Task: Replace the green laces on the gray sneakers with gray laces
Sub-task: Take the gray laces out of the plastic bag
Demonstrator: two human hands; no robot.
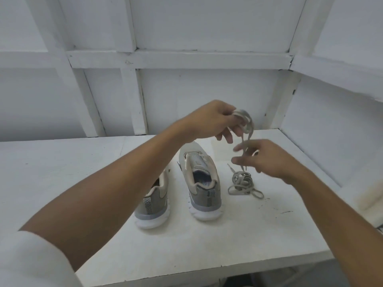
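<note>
No green laces in sight, so stripping looks done. Gray sneakers [203, 183] sit unlaced mid counter [207, 245], spare lace [242, 181] beside them toward the right edge. Left hand [209, 121] pinches a bundled gray lace [245, 121]; right hand [267, 160] is at its dangling end, grip too blurry to tell. All threading left.

View: head; one wide-angle camera worn by the person.
Position: above the near edge of the table [62, 162], behind both forearms.
Facing: forward and down; the table fills the lower half, the white panelled wall [207, 23] the upper half.
Nearness: close, at arm's reach.
Centre: left hand [209, 121] and right hand [267, 158] with a lace [246, 129] held between them; sneakers [199, 183] just below.
Lens: wall battens splay outward toward the top of the frame.
Corner: sleeve [31, 262], lower left.
</note>
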